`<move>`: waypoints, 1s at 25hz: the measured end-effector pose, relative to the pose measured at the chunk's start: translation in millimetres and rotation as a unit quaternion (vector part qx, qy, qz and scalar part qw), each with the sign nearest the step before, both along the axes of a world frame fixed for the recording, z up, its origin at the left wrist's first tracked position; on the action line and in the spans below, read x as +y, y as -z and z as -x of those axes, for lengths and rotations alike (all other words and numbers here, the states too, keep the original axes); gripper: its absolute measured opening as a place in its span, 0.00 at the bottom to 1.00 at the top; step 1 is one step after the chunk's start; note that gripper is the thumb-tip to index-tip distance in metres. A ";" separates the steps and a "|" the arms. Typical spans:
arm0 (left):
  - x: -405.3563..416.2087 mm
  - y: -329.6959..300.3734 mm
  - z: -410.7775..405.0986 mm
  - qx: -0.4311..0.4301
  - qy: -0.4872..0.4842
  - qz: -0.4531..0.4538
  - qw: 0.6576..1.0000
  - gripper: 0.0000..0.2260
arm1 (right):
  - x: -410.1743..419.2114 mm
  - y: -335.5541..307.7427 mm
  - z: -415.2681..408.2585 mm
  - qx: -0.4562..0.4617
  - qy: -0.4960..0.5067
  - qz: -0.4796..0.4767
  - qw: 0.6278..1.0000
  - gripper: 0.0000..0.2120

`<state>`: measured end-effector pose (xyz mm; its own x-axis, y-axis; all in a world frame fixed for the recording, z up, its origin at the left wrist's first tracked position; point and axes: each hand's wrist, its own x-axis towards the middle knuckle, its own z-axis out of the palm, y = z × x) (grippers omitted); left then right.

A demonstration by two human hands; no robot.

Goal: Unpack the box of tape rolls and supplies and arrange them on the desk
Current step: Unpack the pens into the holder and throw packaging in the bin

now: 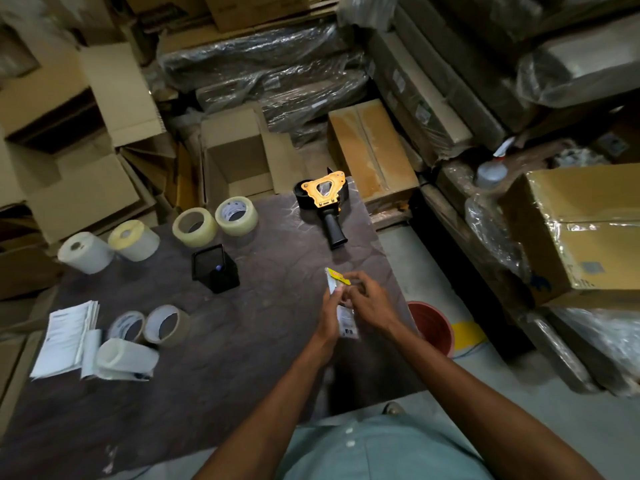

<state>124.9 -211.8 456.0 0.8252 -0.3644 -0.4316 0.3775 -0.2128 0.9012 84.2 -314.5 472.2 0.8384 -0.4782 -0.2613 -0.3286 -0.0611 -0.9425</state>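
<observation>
We see both hands meeting above the dark surface point(242, 341), the left hand point(330, 315) and the right hand point(369, 303) with fingers curled around a small flat packet point(341, 299) topped by a yellow card. Beyond the fingers lies a yellow tape dispenser point(323, 199). Left of the fingers stand a black mesh pen cup point(216, 268), clear tape rolls point(214, 220), white paper rolls point(107, 247) and stacked papers point(65, 341).
</observation>
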 end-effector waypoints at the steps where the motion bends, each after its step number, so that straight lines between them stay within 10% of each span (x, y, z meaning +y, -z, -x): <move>1: 6.0 -4.3 -5.4 0.042 -0.019 0.009 0.999 0.15 | 2.1 0.0 -4.1 0.005 -0.015 -0.015 1.000 0.12; 13: 72.8 3.3 -30.4 0.117 -0.121 0.090 0.982 0.14 | 49.8 11.4 27.0 -0.007 -0.114 0.045 0.992 0.17; 18: 83.2 2.6 -28.1 0.035 -0.100 0.093 0.990 0.31 | 62.1 7.5 29.6 0.014 -0.077 0.018 0.997 0.24; 25: 95.7 4.3 -35.5 0.015 -0.026 0.089 0.996 0.18 | 71.6 1.5 29.1 0.025 -0.048 -0.021 0.998 0.22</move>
